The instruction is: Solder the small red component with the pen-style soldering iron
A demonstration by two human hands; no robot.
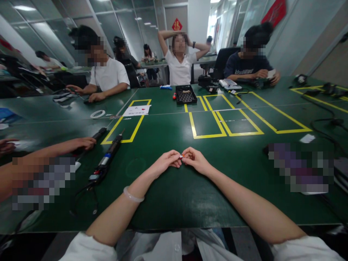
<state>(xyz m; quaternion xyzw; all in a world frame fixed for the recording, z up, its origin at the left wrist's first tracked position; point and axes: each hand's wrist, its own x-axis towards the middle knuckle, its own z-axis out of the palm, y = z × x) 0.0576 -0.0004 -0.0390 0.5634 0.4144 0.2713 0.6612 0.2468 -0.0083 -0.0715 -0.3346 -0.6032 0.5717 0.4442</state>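
Observation:
Close together over the green table [174, 195], my two hands meet at a small red and white piece [181, 156], too small to name. My left hand [170, 159] pinches it from the left between thumb and fingertips. From the other side, my right hand [194, 159] has its thumb and forefinger closed at the same piece. The fingers cover most of it. A pale bangle circles my left wrist.
An electric screwdriver [108, 154] with a cable lies to the left, beside a co-worker's hand [85, 143]. Yellow tape [209, 137] marks rectangles ahead. Farther back are a black tray [186, 101], a paper sheet [136, 110] and a white ring [98, 114]. Several people sit around.

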